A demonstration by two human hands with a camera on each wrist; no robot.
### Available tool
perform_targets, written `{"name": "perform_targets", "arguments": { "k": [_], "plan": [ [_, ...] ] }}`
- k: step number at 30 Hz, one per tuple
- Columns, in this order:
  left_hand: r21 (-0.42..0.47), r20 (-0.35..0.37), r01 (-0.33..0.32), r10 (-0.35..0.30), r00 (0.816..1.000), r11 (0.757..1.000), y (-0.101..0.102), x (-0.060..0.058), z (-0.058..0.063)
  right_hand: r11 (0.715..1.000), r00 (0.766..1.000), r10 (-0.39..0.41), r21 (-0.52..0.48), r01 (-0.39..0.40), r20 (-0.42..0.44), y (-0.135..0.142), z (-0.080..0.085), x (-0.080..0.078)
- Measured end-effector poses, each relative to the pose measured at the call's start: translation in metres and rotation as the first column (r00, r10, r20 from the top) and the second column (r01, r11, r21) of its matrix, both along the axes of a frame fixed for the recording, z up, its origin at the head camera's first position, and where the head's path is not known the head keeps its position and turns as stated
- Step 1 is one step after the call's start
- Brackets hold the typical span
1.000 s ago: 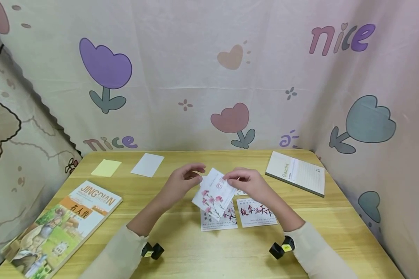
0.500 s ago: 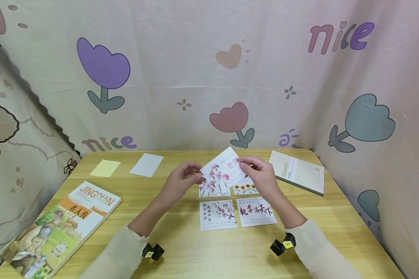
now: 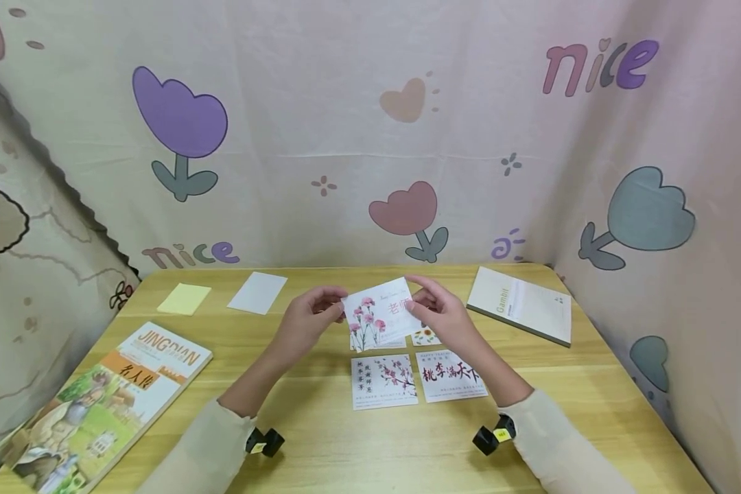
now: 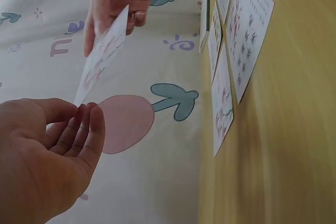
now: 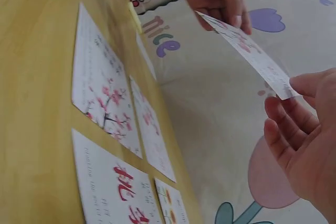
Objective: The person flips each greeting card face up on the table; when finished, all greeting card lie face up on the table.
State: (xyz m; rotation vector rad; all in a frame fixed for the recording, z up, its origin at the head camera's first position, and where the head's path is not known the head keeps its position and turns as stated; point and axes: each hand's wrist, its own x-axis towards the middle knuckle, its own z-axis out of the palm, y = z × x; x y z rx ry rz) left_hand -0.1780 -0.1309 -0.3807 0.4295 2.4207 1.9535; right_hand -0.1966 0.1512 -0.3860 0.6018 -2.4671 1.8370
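Note:
A white card printed with pink carnations and red characters (image 3: 379, 312) is held up above the table, tilted toward me. My left hand (image 3: 309, 319) pinches its left edge between thumb and fingers; the left wrist view shows the card's corner (image 4: 83, 90) at those fingertips. At the opposite edge my right hand (image 3: 441, 315) grips the card with its thumb on the printed face. Below lie a blossom-branch card (image 3: 384, 384) and a card with large red characters (image 3: 449, 377). A sunflower card (image 3: 426, 337) and another flower card (image 5: 152, 132) lie behind them, partly covered in the head view.
On the left rests an illustrated book (image 3: 108, 405). A yellow paper square (image 3: 184, 299) and a white paper sheet (image 3: 257, 293) lie at the back left. A Gambit notebook (image 3: 521, 305) sits back right. A patterned curtain (image 3: 296, 137) hangs behind the table.
The carnation card was first low and steeply turned, then lifted and rotated upright. Since then it has come slightly down and left, turning more level, with the left hand now pinching its edge.

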Motion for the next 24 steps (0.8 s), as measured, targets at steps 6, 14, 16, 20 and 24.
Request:
{"name": "perform_targets", "arguments": {
  "k": [6, 14, 16, 20, 24],
  "plan": [
    [-0.053, -0.026, -0.042, 0.041, 0.999, 0.998, -0.012, 0.004, -0.002, 0.997, 0.998, 0.065, -0.032, -0.064, 0.027, -0.014, -0.010, 0.000],
    [-0.105, 0.000, -0.059, 0.059, 0.998, 0.993, -0.029, 0.006, -0.011, 0.996, 0.996, 0.080, 0.026, -0.081, 0.037, -0.029, -0.019, 0.006],
    [-0.116, 0.008, -0.060, 0.061, 0.998, 0.991, -0.033, 0.006, -0.013, 0.997, 0.997, 0.072, 0.023, -0.073, 0.030, -0.031, -0.020, 0.007],
    [-0.132, 0.024, -0.063, 0.067, 0.997, 0.989, -0.037, 0.007, -0.014, 0.997, 0.997, 0.072, 0.021, -0.072, 0.018, -0.037, -0.022, 0.006],
    [-0.146, 0.031, -0.073, 0.078, 0.996, 0.987, -0.041, 0.008, -0.016, 0.998, 0.998, 0.057, 0.016, -0.057, 0.021, -0.045, -0.021, 0.003]
  ]
}}
